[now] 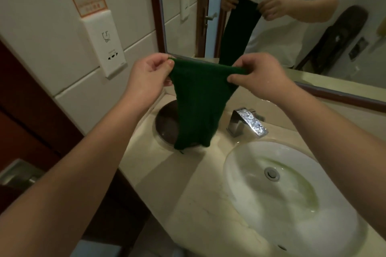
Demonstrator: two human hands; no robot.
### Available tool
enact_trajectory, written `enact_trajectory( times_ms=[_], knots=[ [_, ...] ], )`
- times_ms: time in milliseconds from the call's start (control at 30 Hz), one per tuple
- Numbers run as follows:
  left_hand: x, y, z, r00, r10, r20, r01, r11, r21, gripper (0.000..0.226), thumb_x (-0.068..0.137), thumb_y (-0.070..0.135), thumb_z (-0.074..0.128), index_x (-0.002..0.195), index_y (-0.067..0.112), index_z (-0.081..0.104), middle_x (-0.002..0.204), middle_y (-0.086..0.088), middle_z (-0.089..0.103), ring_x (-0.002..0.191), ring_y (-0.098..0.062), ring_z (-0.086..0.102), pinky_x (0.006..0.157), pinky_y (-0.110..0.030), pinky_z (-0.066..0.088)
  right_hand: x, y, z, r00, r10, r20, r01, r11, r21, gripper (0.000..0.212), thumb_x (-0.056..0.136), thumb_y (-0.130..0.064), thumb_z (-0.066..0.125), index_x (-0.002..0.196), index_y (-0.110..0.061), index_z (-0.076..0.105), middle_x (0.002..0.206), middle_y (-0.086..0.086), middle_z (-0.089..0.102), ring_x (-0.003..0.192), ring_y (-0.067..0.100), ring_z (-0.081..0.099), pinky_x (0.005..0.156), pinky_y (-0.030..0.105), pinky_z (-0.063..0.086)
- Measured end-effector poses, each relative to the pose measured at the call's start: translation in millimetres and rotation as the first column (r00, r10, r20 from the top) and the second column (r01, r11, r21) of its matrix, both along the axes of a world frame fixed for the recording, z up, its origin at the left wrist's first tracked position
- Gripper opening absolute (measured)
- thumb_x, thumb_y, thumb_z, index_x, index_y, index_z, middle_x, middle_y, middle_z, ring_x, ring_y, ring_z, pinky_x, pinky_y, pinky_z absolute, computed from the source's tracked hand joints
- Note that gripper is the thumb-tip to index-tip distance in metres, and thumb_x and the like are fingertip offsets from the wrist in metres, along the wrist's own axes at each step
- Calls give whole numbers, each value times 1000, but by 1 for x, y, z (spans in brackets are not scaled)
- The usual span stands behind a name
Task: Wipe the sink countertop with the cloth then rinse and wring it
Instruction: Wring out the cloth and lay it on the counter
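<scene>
Left hand [149, 73] pinches left top corner of green cloth [198, 102], fingers curled. Right hand [257, 75] pinches right top corner likewise. Cloth hangs stretched between them over far countertop [188, 183], left of faucet [247, 122] and sink [246, 204].

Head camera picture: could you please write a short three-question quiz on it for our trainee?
1. What holds the green cloth up?
2. True or false: the green cloth hangs over the countertop, left of the faucet.
3. The basin holds: A the cloth; B a cup; C neither.
Key: 1 the left hand and right hand, pinching its top corners; 2 true; 3 C.
</scene>
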State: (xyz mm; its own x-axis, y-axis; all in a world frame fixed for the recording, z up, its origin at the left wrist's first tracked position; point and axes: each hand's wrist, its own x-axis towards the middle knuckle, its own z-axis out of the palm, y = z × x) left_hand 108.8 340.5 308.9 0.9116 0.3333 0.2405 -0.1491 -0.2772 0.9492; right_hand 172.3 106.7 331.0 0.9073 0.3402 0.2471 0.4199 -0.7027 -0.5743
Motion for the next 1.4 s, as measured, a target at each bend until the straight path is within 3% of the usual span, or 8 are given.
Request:
enact_trajectory(
  times_ms=[300, 400, 667, 867, 1033, 1167, 1300, 1400],
  knots=[
    [-141, -5, -77, 964, -156, -215, 169, 985, 44, 47, 89, -6, 59, 82, 36, 77, 76, 14, 73, 75, 1, 67, 72, -12, 50, -115, -27, -61, 921, 228, -315, -304, 927, -219, 11, 76, -36, 76, 80, -35, 67, 77, -13, 64, 73, 2, 60, 68, 27, 52],
    [-176, -8, -118, 897, -234, -375, 237, 971, -38, 46, 92, -2, 57, 84, 38, 77, 82, 2, 74, 80, -11, 69, 77, -23, 54, -137, -33, -98, 816, 231, -530, -400, 887, -230, 10, 78, -41, 73, 84, -34, 68, 79, -13, 64, 77, 3, 59, 73, 24, 49],
    [-122, -20, -207, 834, -41, -550, -145, 945, -292, 21, 97, 4, 54, 88, 14, 70, 85, -7, 72, 81, -23, 69, 62, -26, 59, -93, -12, -188, 775, 125, -619, -308, 931, -197, 1, 88, -29, 64, 87, -28, 64, 81, -10, 61, 76, 7, 57, 62, 17, 40],
    [-54, -10, -250, 801, 8, -599, -181, 956, -229, 15, 96, 14, 57, 86, 19, 68, 93, -7, 69, 95, -28, 67, 73, -38, 60, -39, 13, -239, 820, -4, -572, -145, 966, -215, 11, 87, -27, 67, 94, -19, 68, 91, -1, 64, 88, 19, 61, 71, 25, 43],
    [-49, -12, -266, 765, 116, -634, -20, 988, 156, 42, 92, 22, 62, 133, 16, 52, 117, 4, 53, 108, -13, 53, 90, -28, 46, -37, 20, -265, 818, -171, -549, -27, 942, -335, 44, 83, -32, 70, 123, -19, 56, 115, 5, 57, 96, 23, 62, 78, 32, 53],
    [-100, -12, -265, 897, 68, -437, 138, 895, 423, 28, 88, 27, 65, 115, 23, 56, 105, 9, 49, 100, -7, 49, 85, -23, 41, -89, 5, -267, 898, 45, -438, -211, 917, -338, 41, 77, -42, 73, 109, -22, 57, 105, -1, 54, 90, 18, 57, 76, 32, 51],
    [-149, -4, -294, 807, -269, -526, 573, 575, 585, 46, 78, 50, 61, 112, 20, 64, 107, 3, 58, 99, -14, 51, 81, -28, 43, -141, -15, -285, 831, 359, -424, -528, 749, -400, 55, 67, -61, 64, 109, -26, 59, 101, -4, 52, 92, 14, 49, 75, 29, 45],
    [-154, -5, -304, 831, -240, -503, 555, 434, 710, 39, 76, 43, 63, 107, 20, 67, 104, 0, 61, 97, -18, 55, 77, -31, 46, -149, -22, -300, 867, 390, -311, -497, 729, -471, 43, 72, -53, 60, 108, -29, 62, 101, -6, 56, 94, 15, 51, 76, 29, 43]
  ],
)
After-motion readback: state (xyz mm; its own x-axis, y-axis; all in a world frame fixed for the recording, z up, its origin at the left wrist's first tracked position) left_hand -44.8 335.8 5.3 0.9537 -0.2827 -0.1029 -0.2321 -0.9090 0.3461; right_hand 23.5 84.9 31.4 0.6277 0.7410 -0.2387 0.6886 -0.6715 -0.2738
